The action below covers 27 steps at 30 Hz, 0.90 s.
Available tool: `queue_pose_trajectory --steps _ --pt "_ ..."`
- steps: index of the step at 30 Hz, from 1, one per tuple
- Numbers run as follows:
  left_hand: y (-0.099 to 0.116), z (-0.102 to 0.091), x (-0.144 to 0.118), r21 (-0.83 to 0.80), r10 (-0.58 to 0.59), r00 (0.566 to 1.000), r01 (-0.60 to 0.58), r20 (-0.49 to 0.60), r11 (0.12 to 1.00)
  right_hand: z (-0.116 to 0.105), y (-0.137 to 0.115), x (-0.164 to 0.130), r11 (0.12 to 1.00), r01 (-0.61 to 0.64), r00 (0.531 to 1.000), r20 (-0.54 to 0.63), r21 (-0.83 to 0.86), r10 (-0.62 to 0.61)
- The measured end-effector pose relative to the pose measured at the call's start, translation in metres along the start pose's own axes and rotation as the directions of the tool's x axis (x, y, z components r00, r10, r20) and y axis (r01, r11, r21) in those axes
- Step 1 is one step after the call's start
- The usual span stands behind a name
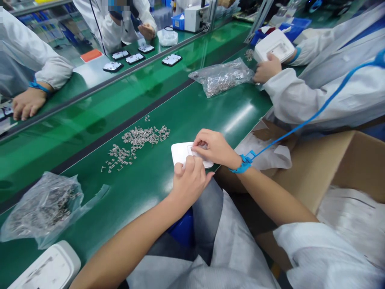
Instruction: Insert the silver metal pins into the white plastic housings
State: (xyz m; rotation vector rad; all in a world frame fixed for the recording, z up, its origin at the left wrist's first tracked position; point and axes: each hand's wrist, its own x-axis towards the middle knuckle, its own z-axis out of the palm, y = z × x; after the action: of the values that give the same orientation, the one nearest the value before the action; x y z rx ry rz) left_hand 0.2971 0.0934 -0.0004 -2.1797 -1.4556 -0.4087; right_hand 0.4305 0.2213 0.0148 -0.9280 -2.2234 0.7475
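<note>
A white plastic housing lies on the green bench near its front edge, partly covered by both hands. My left hand rests on its near side with the fingers bent over it. Above a rectangular recess in the housing, my right hand has thumb and fingertips pinched together; whatever they hold is too small to make out. To the left of the housing, small metal clips are spread in a loose pile. A blue wrist strap circles my right wrist.
A clear bag of metal parts lies at left, above another white housing. A second bag sits farther back. At right, a co-worker holds a white housing. An open cardboard box stands beside me. Black-edged units lie across the bench.
</note>
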Motion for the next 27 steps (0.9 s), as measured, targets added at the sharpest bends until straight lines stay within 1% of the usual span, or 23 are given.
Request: queue_pose_trajectory --steps 3,6,11,15,18,20,23,25,27 --pt "0.0 0.0 0.0 0.015 0.002 1.0 -0.002 0.019 1.0 -0.004 -0.004 0.007 0.995 -0.098 0.993 0.072 0.001 0.098" --pt "-0.001 -0.001 0.0 0.032 -0.002 1.0 0.001 0.027 1.0 -0.007 -0.008 0.009 0.989 -0.146 0.984 0.104 0.033 0.141" --pt "-0.001 0.0 0.001 0.017 0.003 0.999 -0.004 0.038 1.0 -0.005 -0.008 0.007 0.986 -0.16 0.984 0.092 0.055 0.155" --pt "-0.001 0.0 0.001 -0.024 -0.011 0.999 0.012 0.046 1.0 -0.005 0.001 0.013 0.985 -0.161 0.983 0.095 0.062 0.155" --pt "-0.001 0.0 0.001 -0.058 -0.017 0.998 0.021 0.068 0.998 -0.005 0.01 0.014 0.976 -0.181 0.98 0.103 0.122 0.169" --pt "-0.001 -0.001 0.001 -0.053 -0.025 0.997 0.028 0.069 0.998 -0.003 0.013 0.008 0.975 -0.146 0.989 0.059 0.165 0.138" --pt "0.001 -0.002 0.0 -0.01 -0.024 0.998 0.024 0.057 1.0 0.002 0.015 -0.01 0.989 -0.004 0.996 -0.091 0.147 0.018" --pt "0.0 -0.004 0.001 -0.01 -0.023 0.998 0.024 0.055 1.0 0.007 0.015 -0.022 0.992 0.094 0.981 -0.176 0.089 -0.078" --pt "-0.005 -0.006 0.004 -0.045 -0.045 0.997 0.048 0.068 0.998 0.013 0.016 -0.031 0.986 0.16 0.961 -0.236 0.04 -0.146"
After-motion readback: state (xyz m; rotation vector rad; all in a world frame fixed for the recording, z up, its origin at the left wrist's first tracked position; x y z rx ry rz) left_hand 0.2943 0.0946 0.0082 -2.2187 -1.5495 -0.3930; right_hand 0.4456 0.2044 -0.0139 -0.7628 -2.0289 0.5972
